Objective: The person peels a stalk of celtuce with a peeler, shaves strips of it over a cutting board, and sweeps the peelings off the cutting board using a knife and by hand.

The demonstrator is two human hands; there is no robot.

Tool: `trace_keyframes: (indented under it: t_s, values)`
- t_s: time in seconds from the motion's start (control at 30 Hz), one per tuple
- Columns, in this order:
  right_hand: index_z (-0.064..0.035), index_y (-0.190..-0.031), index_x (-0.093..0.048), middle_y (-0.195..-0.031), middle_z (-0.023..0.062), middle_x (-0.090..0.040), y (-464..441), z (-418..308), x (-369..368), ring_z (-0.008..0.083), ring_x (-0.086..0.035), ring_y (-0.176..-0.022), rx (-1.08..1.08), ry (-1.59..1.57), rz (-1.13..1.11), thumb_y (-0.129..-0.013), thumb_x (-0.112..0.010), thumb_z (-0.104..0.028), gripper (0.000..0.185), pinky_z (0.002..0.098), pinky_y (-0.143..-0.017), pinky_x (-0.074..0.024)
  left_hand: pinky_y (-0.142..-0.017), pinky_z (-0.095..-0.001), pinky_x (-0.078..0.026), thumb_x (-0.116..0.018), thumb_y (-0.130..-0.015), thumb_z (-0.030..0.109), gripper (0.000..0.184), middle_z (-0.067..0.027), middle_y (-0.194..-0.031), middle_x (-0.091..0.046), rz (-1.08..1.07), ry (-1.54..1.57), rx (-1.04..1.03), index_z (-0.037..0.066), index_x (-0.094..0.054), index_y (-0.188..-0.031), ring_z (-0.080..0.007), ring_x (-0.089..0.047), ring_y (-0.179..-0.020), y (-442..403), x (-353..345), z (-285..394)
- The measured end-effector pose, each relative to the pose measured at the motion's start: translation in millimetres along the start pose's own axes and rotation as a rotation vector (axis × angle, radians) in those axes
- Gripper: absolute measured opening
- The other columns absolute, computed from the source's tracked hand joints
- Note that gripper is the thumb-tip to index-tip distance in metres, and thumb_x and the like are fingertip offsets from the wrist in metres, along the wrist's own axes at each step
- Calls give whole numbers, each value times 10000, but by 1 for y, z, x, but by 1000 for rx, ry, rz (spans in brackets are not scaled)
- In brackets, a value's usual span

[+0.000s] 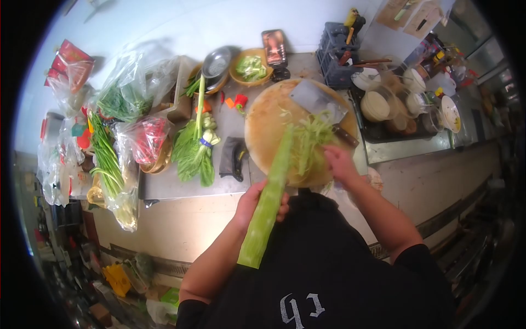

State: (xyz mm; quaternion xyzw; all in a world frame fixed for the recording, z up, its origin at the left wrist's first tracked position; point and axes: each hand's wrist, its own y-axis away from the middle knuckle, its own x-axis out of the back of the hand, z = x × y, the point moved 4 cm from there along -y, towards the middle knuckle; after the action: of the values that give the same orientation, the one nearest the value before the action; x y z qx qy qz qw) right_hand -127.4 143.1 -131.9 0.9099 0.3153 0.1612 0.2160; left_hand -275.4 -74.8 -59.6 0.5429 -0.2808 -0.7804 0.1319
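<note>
My left hand (249, 204) is wrapped round a long, pale green peeled celtuce stem (267, 211). The stem slants from near my chest up over a round wooden chopping board (264, 120). My right hand (341, 166) is at the board's right front edge, fingers curled in beside a heap of green peelings (312, 140); what it grips, if anything, I cannot make out. Behind the peelings lies a cleaver (315, 100), its blade at the back of the board and its dark handle to the right, partly covered by peelings.
Left of the board are leafy greens (192, 156), a dark folded case (233, 159) and a red pepper (240, 101). A bowl of cut greens (251, 68) stands behind. Bagged vegetables (123, 101) fill the far left. At right are a grey rack (337, 55) and several bowls (378, 105).
</note>
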Motion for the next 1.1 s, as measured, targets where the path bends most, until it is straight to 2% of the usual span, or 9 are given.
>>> trace_keyframes:
  t_s: [0.03, 0.27, 0.5, 0.63, 0.77, 0.83, 0.93, 1.03, 1.1]
  values:
    - [-56, -1220, -673, -781, -7, -630, 8, -5, -5, 70, -549, -648, -1, 0, 0, -969, -596, -180, 290, 242, -614, -466, -561, -292, -439, -409, -992, 481, 554, -99, -888, -570, -1, 8, -1, 72, -472, -1362, -202, -524, -714, 0, 1, 1]
    - [-123, -1203, -690, -791, 109, -643, 112, -84, -54, 244, -642, -703, 831, 386, -435, -907, -662, -147, 298, 347, -646, -506, -559, -308, -440, -399, -994, 527, 566, -100, -889, -572, 95, 29, 61, 79, -523, -1315, -213, -523, -703, -7, 9, -7]
    - [-130, -1194, -696, -779, 106, -629, 78, -58, -51, 298, -632, -717, 883, 357, -399, -897, -675, -170, 301, 370, -662, -511, -529, -303, -407, -394, -996, 540, 502, -109, -861, -554, -11, 19, 47, 102, -561, -1177, -214, -517, -697, -7, 13, -6]
    - [-83, -1209, -675, -948, 95, -725, 5, -16, -14, 198, -674, -824, 408, 352, -110, -952, -610, -211, 294, 313, -761, -514, -528, -290, -394, -403, -998, 531, 490, -109, -867, -547, -9, -62, 19, 110, -546, -1204, -213, -512, -695, 5, 3, -9]
    - [-59, -1238, -654, -1006, 96, -734, -27, 7, 20, 135, -659, -852, 386, 370, 136, -957, -609, -211, 323, 285, -776, -507, -577, -310, -427, -440, -1002, 465, 410, -114, -861, -574, -40, -4, 39, 79, -562, -1071, -224, -540, -710, 7, -4, -2]
    - [-52, -1246, -648, -982, 95, -734, -20, 1, 23, 134, -657, -847, 353, 371, 224, -956, -611, -210, 332, 287, -776, -508, -539, -281, -398, -424, -996, 513, 542, -106, -882, -551, -3, -22, 25, 113, -486, -1356, -210, -509, -704, 5, 1, 1]
    - [-39, -1249, -642, -964, 97, -732, -10, -2, 7, 130, -651, -825, 152, 201, 151, -961, -604, -195, 329, 298, -763, -503, -541, -281, -401, -415, -997, 516, 566, -109, -888, -553, 14, -17, 32, 109, -465, -1387, -206, -510, -711, 2, 4, -1]
    - [-55, -1244, -648, -857, 77, -695, 30, -29, -29, 112, -602, -739, 366, 157, -50, -964, -598, -173, 309, 286, -701, -480, -539, -281, -402, -407, -999, 518, 570, -111, -889, -553, 0, 0, 65, 105, -465, -1387, -200, -506, -712, 2, 3, 0]
    - [-73, -1234, -659, -816, 91, -669, 59, -54, -47, 138, -579, -684, 874, 318, -142, -961, -595, -163, 294, 294, -667, -467, -532, -277, -398, -403, -999, 521, 578, -111, -889, -552, 4, 9, 74, 102, -459, -1393, -196, -502, -704, 0, 2, 0]
